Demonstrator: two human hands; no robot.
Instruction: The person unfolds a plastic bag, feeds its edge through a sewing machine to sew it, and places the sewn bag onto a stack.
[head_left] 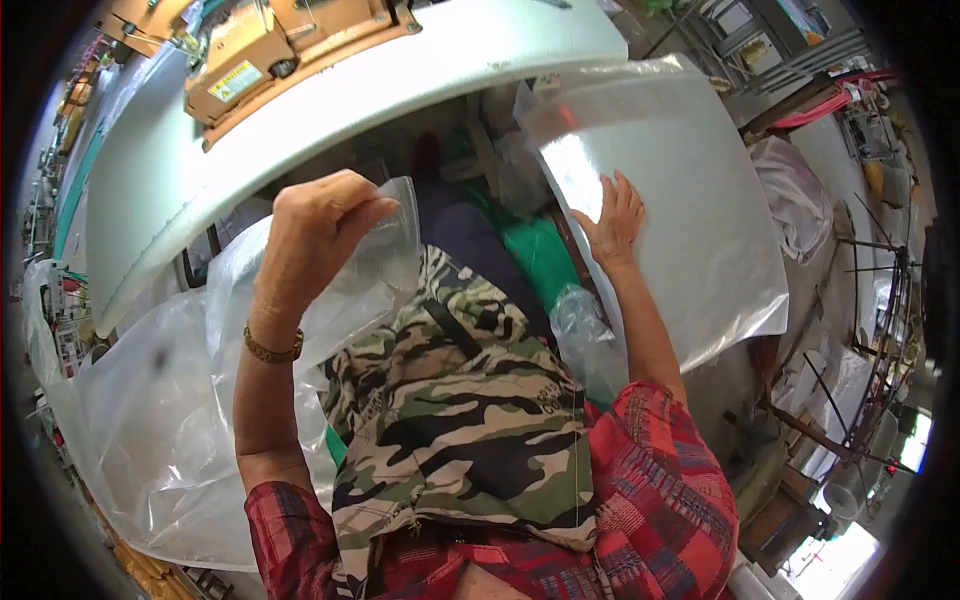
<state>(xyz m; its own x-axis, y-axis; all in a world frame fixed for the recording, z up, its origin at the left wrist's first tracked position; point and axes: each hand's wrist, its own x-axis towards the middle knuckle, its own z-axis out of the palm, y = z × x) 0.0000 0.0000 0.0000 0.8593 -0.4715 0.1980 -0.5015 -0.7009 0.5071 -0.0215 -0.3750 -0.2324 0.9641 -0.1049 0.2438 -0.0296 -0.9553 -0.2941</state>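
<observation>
My left hand [318, 235], with a watch on its wrist, is raised in front of the white table. Its fingers and thumb pinch the upper edge of a clear plastic sheet [385, 265], which hangs down beside my lap. On the right, my right hand [614, 228] lies with its fingers spread on a smooth stack of clear plastic sheets [700, 210]. That stack has a glossy top and straight edges. I cannot tell whether the sheet in my left hand is a single layer or a bag.
A white table [480, 50] curves across the far side, bearing an orange-brown machine [240, 75]. More clear plastic [140, 430] spreads at the left. My camouflage apron [470, 420] covers my lap, with green material [540, 258] beside it. A thin metal rack [880, 330] stands at the right.
</observation>
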